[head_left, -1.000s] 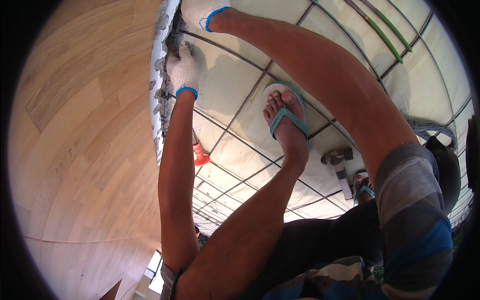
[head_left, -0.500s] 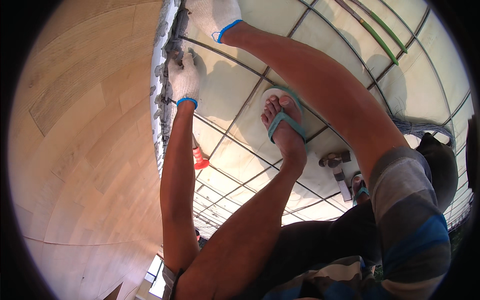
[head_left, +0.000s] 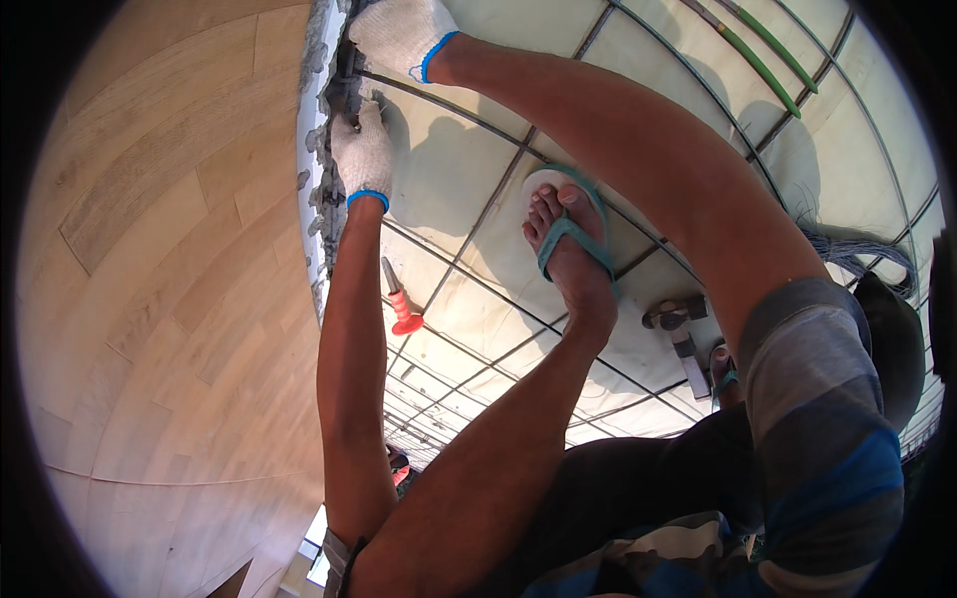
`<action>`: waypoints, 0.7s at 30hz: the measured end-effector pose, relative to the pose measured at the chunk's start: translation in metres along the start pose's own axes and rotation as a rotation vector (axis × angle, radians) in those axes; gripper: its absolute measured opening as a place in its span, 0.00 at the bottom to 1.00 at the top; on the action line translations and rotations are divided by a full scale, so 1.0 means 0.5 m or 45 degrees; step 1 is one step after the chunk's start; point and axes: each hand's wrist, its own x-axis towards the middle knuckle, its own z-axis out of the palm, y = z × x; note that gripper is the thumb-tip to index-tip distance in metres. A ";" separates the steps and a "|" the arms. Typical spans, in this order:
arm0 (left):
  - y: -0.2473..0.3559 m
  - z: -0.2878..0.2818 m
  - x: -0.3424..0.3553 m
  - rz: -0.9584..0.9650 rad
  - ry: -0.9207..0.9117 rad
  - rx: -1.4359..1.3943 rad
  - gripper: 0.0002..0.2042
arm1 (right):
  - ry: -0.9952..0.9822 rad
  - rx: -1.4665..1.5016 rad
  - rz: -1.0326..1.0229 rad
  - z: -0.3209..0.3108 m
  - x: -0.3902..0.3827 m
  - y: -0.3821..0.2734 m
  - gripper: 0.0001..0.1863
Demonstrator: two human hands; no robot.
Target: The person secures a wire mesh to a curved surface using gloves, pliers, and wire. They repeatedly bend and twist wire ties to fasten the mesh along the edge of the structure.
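Note:
My left hand (head_left: 362, 157), in a pale knit glove with a blue cuff, is at the broken concrete edge (head_left: 321, 164) beside the wood-plank surface. Its fingers are curled in; what they hold is hidden. Farther along the same edge is my right hand (head_left: 404, 35), gloved alike, its fingertips turned toward the concrete and mostly out of sight. A steel reinforcing bar (head_left: 449, 115) runs out from the edge between the two hands. Close to my left forearm lies a chisel (head_left: 403, 311) with a red hand guard.
A grid of bars covers pale sheeting (head_left: 439, 184). My sandalled foot (head_left: 573, 234) stands on it. A hammer (head_left: 683, 339) lies right of my leg, near a coil of wire (head_left: 862, 254). Green-handled cutters (head_left: 758, 60) lie at upper right. Wood planks (head_left: 179, 249) fill the left.
The view has shifted slightly. My right hand has moved a little left against the edge; my left hand keeps about the same place. More of the chisel shows beside my forearm.

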 end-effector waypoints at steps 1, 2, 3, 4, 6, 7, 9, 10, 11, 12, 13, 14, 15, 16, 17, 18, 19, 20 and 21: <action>0.009 0.005 -0.002 -0.047 -0.029 0.015 0.26 | 0.000 -0.019 -0.011 -0.002 -0.003 0.007 0.11; 0.023 0.008 -0.005 -0.093 -0.056 0.031 0.26 | 0.001 -0.037 -0.023 -0.004 -0.004 0.013 0.11; 0.037 0.010 -0.008 -0.139 -0.084 0.047 0.25 | 0.001 -0.055 -0.035 -0.006 -0.007 0.018 0.11; 0.038 0.006 -0.004 -0.146 -0.103 0.071 0.25 | 0.014 -0.066 -0.057 -0.009 -0.008 0.020 0.11; 0.039 -0.002 0.005 -0.159 -0.144 0.117 0.26 | 0.039 -0.090 -0.100 -0.015 -0.010 0.020 0.11; 0.030 -0.007 0.015 -0.154 -0.148 0.156 0.27 | 0.047 -0.080 -0.116 -0.007 -0.006 0.022 0.11; 0.012 -0.015 0.035 -0.144 -0.155 0.234 0.31 | 0.066 -0.060 -0.147 0.009 0.005 0.027 0.11; 0.011 -0.011 0.041 -0.167 -0.157 0.305 0.33 | 0.093 0.000 -0.150 0.027 0.006 0.038 0.11; 0.015 -0.008 0.044 -0.191 -0.158 0.376 0.34 | 0.121 0.062 -0.156 0.040 0.006 0.045 0.11; 0.018 -0.006 0.047 -0.213 -0.157 0.447 0.36 | 0.149 0.124 -0.161 0.053 0.007 0.052 0.11; 0.024 -0.008 0.042 -0.205 -0.142 0.493 0.37 | 0.097 0.108 -0.119 0.058 0.009 0.046 0.12; 0.036 -0.009 0.033 -0.194 -0.126 0.539 0.37 | 0.048 0.091 -0.077 0.059 0.014 0.037 0.12; 0.046 -0.010 0.027 -0.182 -0.110 0.585 0.38 | 0.000 0.075 -0.036 0.060 0.018 0.027 0.13; 0.051 -0.009 0.026 -0.178 -0.113 0.609 0.37 | 0.028 0.103 -0.026 0.068 0.022 0.025 0.13; 0.059 -0.004 0.029 -0.169 -0.119 0.628 0.37 | 0.059 0.124 -0.014 0.077 0.028 0.029 0.13; 0.068 0.002 0.031 -0.159 -0.126 0.646 0.36 | 0.089 0.144 -0.001 0.084 0.031 0.037 0.14; 0.062 0.004 0.027 -0.109 -0.073 0.574 0.35 | 0.081 0.133 0.003 0.084 0.033 0.035 0.14; 0.054 0.010 0.016 -0.057 -0.021 0.501 0.34 | 0.072 0.121 0.008 0.084 0.034 0.033 0.14; 0.048 0.017 0.007 -0.005 0.029 0.427 0.33 | 0.063 0.108 0.015 0.082 0.035 0.033 0.14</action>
